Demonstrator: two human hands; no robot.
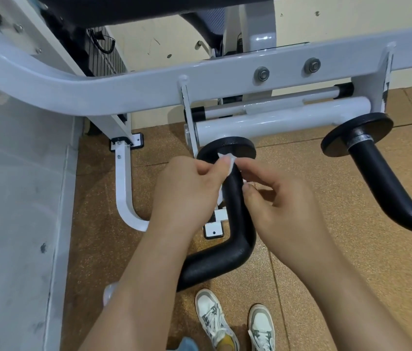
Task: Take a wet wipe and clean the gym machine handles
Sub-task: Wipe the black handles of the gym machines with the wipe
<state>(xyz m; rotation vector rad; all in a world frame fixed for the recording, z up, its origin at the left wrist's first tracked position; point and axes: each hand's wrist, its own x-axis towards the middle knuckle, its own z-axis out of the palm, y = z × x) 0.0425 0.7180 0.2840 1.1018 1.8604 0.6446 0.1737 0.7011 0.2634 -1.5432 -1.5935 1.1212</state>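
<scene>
A black padded handle (235, 224) curves down from a round black disc under the white frame bar, in the middle of the view. My left hand (187, 188) pinches a white wet wipe (229, 164) against the upper part of this handle, just below the disc. My right hand (281, 206) is on the other side of the handle, its fingertips closed on the wipe's edge where it wraps around. Most of the wipe is hidden by my fingers. A second black handle (387, 188) hangs to the right, untouched.
The white machine frame (149, 92) crosses above the handles. A white curved leg (126, 198) stands to the left, beside a grey wall panel (17, 224). The floor is brown rubber tile (351, 249). My two sneakers (235, 323) stand below the handle.
</scene>
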